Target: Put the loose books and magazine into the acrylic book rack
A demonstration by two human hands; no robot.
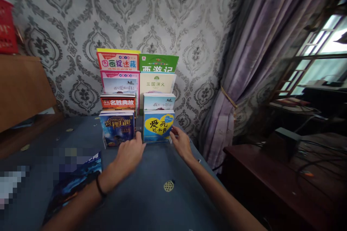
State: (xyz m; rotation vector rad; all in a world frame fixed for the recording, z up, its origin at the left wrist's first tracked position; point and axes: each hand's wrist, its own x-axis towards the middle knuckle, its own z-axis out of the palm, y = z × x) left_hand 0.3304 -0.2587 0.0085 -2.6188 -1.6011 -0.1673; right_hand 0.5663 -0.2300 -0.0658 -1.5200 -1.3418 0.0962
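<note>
Books stand upright in two stepped columns. Front right is a blue book with a yellow heart [158, 126]; my right hand [181, 142] has its thumb and fingers at that book's right edge. My left hand [131, 154] is at the foot of the gap between the columns, thumb and forefinger apart, the other fingers curled and partly hidden. To its left stands a dark blue book with gold lettering [118, 130]. Behind these rise an orange-red book [119, 102], a pale blue book [158, 104], a cream book [156, 83], a green book [159, 63] and a pink-bordered book [118, 61].
A dark blue glossy book or sheet [78, 178] lies on the blue cloth-covered table [141, 202], partly under my left forearm. A wooden box [24, 86] with a red basket [8, 25] stands at left. A tied purple curtain [225, 115] and a dark cabinet [257, 173] with cables flank the right.
</note>
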